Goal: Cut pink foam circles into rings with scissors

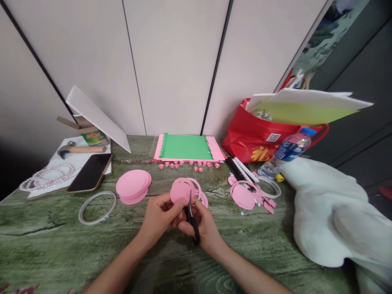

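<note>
Between finger and thumb, my left hand [161, 212] pinches a pink paper circle [180, 192] near the middle of the table. My right hand [203, 224] grips black-handled scissors [192, 224], whose blades stand upright against the circle's right edge. Pink paper rings [201, 197] lie just behind the hands, partly covered by the circle. To the left rests a stack of larger pink paper circles [132, 185]. Over on the right is a pile of pink offcuts and rings [243, 197]. Small pink rolled pieces [196, 168] sit in a row farther back.
Green and pink sheets [186, 147] lie at the back. Tape rolls [97, 208] flank the work area. On the left are a phone [91, 173], hammer [85, 150] and beads [50, 177]. A red bag [245, 139], bottle [294, 145], pens [245, 169] and white bundle [333, 212] occupy the right.
</note>
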A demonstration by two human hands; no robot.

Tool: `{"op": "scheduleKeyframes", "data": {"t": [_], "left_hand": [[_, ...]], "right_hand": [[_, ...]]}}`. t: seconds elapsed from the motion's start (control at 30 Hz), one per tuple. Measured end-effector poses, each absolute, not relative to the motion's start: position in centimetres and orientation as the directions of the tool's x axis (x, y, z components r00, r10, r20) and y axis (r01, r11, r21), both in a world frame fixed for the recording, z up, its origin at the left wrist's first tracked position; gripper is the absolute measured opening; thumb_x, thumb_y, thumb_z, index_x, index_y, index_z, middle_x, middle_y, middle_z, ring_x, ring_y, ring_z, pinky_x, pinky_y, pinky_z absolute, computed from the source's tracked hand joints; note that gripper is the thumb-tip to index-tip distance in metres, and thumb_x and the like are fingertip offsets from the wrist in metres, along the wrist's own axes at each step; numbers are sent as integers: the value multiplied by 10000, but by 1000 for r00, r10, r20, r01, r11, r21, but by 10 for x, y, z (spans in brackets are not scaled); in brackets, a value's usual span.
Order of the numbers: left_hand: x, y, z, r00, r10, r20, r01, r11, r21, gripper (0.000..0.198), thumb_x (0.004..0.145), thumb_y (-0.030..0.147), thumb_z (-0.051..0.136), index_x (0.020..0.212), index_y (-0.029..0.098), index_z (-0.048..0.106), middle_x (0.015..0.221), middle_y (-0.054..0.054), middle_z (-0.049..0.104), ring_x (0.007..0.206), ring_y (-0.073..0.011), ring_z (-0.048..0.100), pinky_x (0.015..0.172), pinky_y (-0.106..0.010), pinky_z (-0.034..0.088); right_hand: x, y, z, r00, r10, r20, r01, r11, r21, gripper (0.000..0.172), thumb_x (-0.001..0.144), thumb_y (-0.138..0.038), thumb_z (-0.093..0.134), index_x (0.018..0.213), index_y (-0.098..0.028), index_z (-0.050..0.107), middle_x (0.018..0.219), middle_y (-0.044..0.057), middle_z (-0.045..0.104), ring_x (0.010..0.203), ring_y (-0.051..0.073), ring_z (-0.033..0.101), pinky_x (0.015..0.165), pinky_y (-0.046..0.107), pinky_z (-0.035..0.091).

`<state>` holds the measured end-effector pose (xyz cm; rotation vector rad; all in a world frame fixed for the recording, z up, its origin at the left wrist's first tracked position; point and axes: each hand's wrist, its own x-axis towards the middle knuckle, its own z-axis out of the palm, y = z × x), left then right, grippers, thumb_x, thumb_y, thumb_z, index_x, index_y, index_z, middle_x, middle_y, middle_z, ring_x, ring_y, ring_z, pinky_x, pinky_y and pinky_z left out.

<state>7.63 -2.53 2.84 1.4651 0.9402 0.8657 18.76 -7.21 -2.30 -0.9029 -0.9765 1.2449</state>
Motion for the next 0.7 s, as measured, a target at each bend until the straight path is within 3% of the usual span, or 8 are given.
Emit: {"op": "scheduleKeyframes", "data": {"t": [0.23, 0.7], "left_hand": [[77, -26, 32, 406, 914, -10, 93, -30, 995, 305, 704, 339, 612, 487, 145, 520, 400, 36, 505, 332, -54, 407, 337, -160, 303], [74, -23, 30, 416, 909, 15, 121, -72, 990, 252, 703, 329, 605, 535, 146, 560, 420, 35, 527, 325, -62, 431, 325, -161, 313]], "right_hand": [[189, -71, -25, 42, 994, 105, -353, 113, -929, 506, 530, -489, 775, 833, -217, 473, 679, -22, 524, 553, 127, 454, 593, 285, 415], [192, -70, -29, 28, 990, 142, -287, 144, -947, 424, 591, -508, 728, 810, -201, 534, 649, -16, 536, 576, 138, 482, 531, 251, 375]]}}
